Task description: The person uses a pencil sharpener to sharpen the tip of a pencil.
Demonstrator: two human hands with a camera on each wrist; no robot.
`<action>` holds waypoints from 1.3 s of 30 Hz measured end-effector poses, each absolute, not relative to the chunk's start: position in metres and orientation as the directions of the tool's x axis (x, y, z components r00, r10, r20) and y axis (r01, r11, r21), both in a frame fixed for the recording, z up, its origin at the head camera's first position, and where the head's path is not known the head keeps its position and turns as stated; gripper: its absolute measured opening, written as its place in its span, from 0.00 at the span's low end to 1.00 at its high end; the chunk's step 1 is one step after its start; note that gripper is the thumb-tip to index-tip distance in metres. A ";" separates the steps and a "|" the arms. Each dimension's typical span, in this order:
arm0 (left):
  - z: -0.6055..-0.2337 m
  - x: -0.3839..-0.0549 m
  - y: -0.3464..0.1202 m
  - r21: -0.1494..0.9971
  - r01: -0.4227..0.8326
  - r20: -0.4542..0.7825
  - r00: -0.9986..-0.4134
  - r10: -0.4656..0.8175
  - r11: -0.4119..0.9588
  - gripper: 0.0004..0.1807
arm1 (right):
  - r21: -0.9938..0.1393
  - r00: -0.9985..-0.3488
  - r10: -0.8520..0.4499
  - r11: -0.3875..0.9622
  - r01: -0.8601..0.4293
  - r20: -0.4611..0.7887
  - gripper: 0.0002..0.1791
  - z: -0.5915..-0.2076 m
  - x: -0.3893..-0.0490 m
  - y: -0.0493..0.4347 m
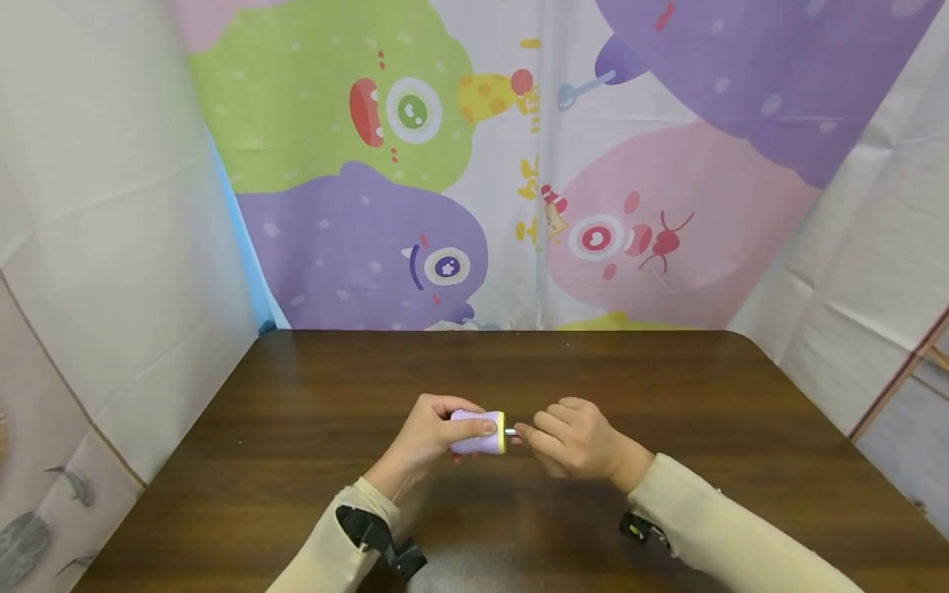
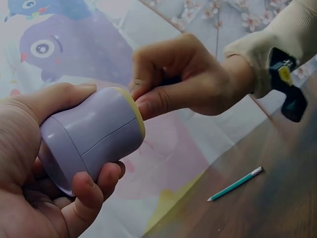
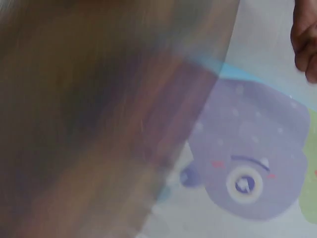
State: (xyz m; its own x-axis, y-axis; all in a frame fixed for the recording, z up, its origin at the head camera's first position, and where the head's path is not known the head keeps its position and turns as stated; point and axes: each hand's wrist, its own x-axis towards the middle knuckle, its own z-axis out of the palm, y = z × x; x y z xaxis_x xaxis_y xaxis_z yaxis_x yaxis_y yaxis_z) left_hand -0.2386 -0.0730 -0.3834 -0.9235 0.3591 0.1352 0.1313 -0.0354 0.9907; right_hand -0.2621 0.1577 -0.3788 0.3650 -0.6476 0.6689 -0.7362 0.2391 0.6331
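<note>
A teal pencil lies on the dark brown wooden table, left wrist view.

left grip curled, thumb extended; right grip pinching, fingers folded; forearms angled inward

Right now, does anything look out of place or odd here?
Yes: the backdrop looks hung sideways, since its cartoon faces lie on their sides. I see no spill on the table, and no damage on the purple case in the left hand.

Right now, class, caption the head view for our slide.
Left hand grips a lilac, yellow-rimmed cylinder above a table, right hand pinching its metal rod.
</note>
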 end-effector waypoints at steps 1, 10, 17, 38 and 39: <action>-0.383 -0.239 -0.073 0.991 0.127 0.131 -0.927 0.353 -0.034 0.15 | 0.581 0.325 -0.631 0.250 -0.774 0.705 0.13 -0.382 -0.261 0.156; -0.392 -0.242 -0.073 0.992 0.100 0.119 -0.932 0.344 -0.072 0.16 | -0.258 -0.404 -0.503 0.336 -0.906 0.764 0.16 -0.383 -0.233 0.145; -0.393 -0.241 -0.073 0.994 0.100 0.112 -0.935 0.337 -0.052 0.16 | -0.907 -0.905 -0.400 0.314 -0.282 0.143 0.13 -0.360 -0.226 0.141; -0.391 -0.236 -0.068 0.988 0.142 0.153 -0.910 0.386 -0.056 0.15 | -0.412 -0.644 -0.671 0.503 -0.760 0.367 0.13 -0.358 -0.218 0.164; -0.390 -0.236 -0.069 0.988 0.135 0.151 -0.911 0.383 -0.069 0.16 | -0.228 -0.553 -0.696 0.509 -0.830 0.458 0.13 -0.360 -0.218 0.165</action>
